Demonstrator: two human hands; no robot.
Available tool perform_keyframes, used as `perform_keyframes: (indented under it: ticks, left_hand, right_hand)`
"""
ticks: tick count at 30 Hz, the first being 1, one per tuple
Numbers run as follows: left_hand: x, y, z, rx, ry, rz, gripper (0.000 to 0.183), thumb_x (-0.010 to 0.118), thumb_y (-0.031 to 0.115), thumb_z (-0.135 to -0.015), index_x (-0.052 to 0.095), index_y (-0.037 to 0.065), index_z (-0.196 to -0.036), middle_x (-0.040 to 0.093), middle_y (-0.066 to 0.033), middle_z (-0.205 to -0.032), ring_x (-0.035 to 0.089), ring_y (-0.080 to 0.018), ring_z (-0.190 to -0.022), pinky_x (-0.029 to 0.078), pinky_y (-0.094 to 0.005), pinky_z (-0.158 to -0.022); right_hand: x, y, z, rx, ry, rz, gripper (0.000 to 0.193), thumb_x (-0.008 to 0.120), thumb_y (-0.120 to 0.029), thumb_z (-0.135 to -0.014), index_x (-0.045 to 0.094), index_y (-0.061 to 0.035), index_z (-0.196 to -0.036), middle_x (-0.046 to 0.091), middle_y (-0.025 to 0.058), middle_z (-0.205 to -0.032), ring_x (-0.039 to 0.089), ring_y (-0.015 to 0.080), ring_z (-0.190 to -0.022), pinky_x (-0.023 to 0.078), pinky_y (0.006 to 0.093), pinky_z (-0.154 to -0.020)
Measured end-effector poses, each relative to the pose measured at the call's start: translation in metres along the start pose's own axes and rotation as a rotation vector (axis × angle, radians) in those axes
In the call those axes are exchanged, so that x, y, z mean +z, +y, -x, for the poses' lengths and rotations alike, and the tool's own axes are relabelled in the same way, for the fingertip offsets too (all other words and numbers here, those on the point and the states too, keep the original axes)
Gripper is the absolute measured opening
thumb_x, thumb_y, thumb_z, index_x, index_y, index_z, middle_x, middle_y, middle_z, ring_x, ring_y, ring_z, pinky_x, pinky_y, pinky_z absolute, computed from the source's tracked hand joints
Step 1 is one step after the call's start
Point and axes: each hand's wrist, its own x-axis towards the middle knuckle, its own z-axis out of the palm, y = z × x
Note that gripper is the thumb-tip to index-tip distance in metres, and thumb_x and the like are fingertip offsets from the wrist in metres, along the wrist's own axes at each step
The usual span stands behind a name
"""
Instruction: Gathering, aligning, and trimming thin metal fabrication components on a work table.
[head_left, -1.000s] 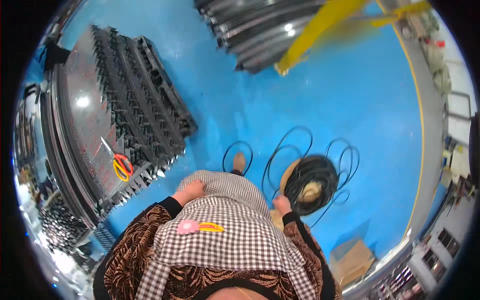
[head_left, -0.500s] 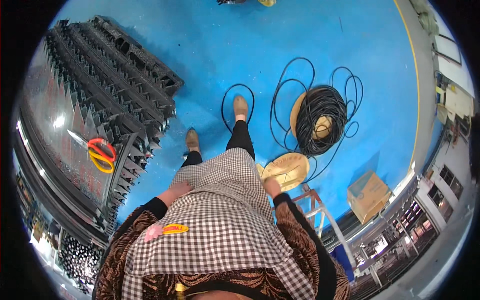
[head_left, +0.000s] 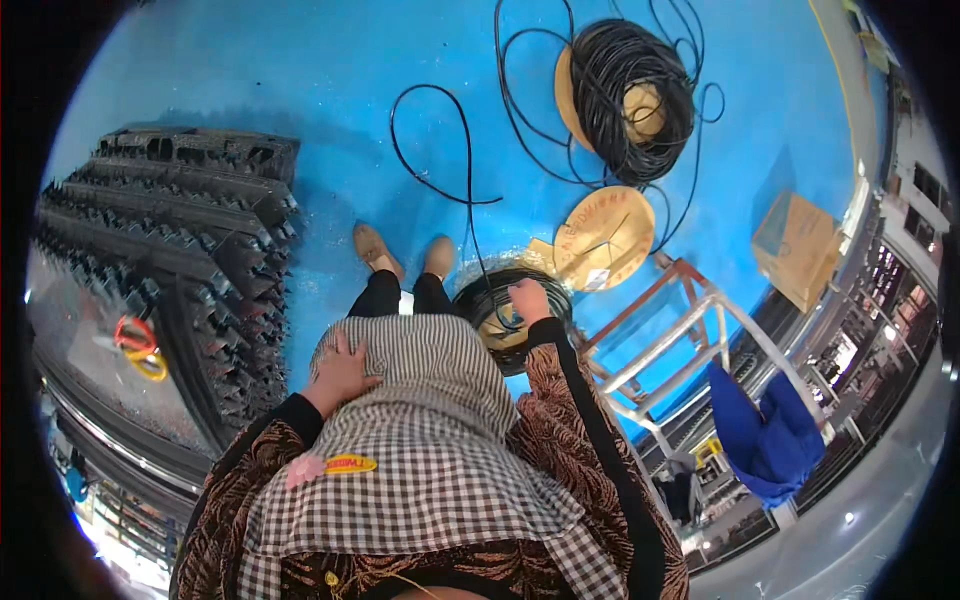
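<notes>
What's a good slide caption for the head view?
Left hand on the checked apron, right hand seen against a black coil.

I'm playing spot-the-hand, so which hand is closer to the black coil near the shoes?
Right. The right hand overlaps the black coil in view; the left hand rests on the apron, farther left.

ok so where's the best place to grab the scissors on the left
Probably by the red and yellow handle loops, with the left hand, coming from above and from the right. The scissors lie flat to the person's left, the loops showing clearly while the blades are hard to make out. A low approach might catch on the jagged black pieces to their right.
</notes>
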Motion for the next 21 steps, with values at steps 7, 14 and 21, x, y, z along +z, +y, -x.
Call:
perform_keyframes:
  ticks: [7,14,21]
  left_hand:
    - [0.026,-0.017,-0.069,-0.166,0.436,-0.087,0.065,0.055,0.043,-0.078,0.043,0.005,-0.129,0.032,-0.0259,-0.138,0.036,-0.0458,-0.118,0.032,-0.0555,-0.094]
    - [-0.009,-0.004,-0.070,-0.029,0.522,-0.095,0.058,0.058,0.034,-0.074,0.047,0.003,-0.121,0.039,-0.0241,-0.131,0.038,-0.0422,-0.117,0.032,-0.0517,-0.097]
    - [-0.081,0.108,-0.091,0.484,0.780,-0.289,0.053,0.056,0.011,-0.074,0.043,0.003,-0.124,0.044,-0.0191,-0.128,0.042,-0.0386,-0.116,0.030,-0.0510,-0.101]
  right_hand:
    - [0.148,0.054,-0.146,0.052,-0.126,-0.001,0.035,0.053,-0.028,-0.076,0.061,0.0000,-0.095,0.063,0.0208,-0.088,0.058,0.0400,-0.086,0.046,0.0446,-0.075]
    - [0.232,0.096,-0.199,0.087,-0.153,0.034,0.033,0.054,-0.032,-0.078,0.061,-0.0033,-0.093,0.065,0.0183,-0.087,0.061,0.0395,-0.081,0.047,0.0497,-0.067]
    - [0.096,-0.031,0.002,-0.510,0.265,-0.319,0.013,0.053,-0.017,-0.081,0.056,-0.0053,-0.078,0.057,0.0133,-0.070,0.055,0.0337,-0.061,0.042,0.0408,-0.055]
